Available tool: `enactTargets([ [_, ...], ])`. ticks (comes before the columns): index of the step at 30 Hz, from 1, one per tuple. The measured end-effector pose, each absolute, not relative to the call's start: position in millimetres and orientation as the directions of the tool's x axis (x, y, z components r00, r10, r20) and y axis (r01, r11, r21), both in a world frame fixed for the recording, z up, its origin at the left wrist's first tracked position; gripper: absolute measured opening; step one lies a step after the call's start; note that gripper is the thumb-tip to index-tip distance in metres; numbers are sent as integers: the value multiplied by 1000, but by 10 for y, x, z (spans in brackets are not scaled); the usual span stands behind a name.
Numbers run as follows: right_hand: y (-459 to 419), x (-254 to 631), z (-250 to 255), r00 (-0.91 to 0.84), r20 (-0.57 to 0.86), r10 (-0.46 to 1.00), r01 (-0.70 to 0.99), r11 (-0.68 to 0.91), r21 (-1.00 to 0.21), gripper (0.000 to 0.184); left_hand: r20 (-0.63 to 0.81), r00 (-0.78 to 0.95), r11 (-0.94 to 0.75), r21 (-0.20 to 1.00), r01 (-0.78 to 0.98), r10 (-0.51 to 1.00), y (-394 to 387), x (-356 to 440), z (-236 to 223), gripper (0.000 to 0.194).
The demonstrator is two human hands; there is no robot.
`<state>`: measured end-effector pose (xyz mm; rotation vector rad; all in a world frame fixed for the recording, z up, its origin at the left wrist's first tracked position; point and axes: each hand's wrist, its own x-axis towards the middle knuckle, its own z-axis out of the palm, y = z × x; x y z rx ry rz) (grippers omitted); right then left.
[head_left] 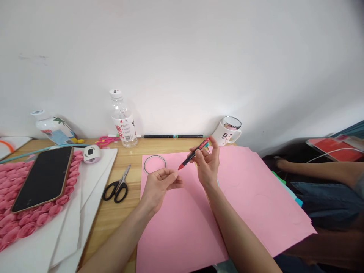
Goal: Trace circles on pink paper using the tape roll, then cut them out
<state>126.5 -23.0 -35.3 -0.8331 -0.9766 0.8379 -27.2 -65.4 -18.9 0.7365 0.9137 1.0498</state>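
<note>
My right hand (208, 159) grips a black and red pen (191, 156) between thumb and fingers, above the pink paper. The pen slants, with its red end down and to the left. My left hand (163, 185) is closed in a pinch close to that red end. Whether its fingertips touch the pen or hold something small, I cannot tell. Below both hands lies a sheet of pink paper (176, 227). A thin round ring (145, 167) rests on the sheet's far left corner, just beyond my left hand.
Black-handled scissors (119, 185) lie left of the sheet. Farther left, a phone (44, 178) sits on pink paper roses (27, 229). By the wall stand a plastic bottle (124, 127) and a white mug (226, 132). More pink paper (256, 201) is at right, near another person's arm (318, 172).
</note>
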Motion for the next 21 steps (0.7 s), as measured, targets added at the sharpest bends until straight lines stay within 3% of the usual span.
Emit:
enactTargets([
  [21,-256,1246,-354,296,386,874,-173,446,-878,65,-280,217,347,846,-405,935,-657,-262,-182,22],
])
